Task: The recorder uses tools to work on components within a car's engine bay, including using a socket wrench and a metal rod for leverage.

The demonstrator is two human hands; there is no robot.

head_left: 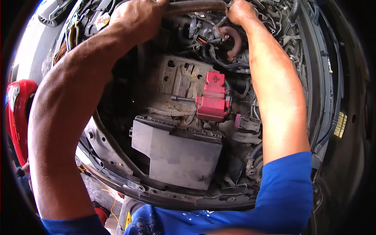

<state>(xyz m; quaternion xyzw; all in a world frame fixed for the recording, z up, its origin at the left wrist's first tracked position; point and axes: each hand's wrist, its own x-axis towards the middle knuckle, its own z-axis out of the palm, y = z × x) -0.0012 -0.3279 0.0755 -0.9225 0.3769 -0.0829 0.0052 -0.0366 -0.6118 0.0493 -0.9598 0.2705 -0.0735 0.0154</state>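
A thick dark brown hose stretches between my two hands over the far part of an engine bay. My left hand is closed around its left end, with part of the fingers beyond the top edge. At the hose's right end my right hand is curled closed, its fingertips partly hidden. A small metallic bit shows where that hand meets the hose. Just below lie a rusty curved pipe, wiring and metal engine parts. A small black piece with an orange mark sits left of the pipe.
Nearer to me are a bare metal battery tray, a red plastic terminal cover and a large black box cover. The car's front frame curves along the near left. A red car part stands farther left.
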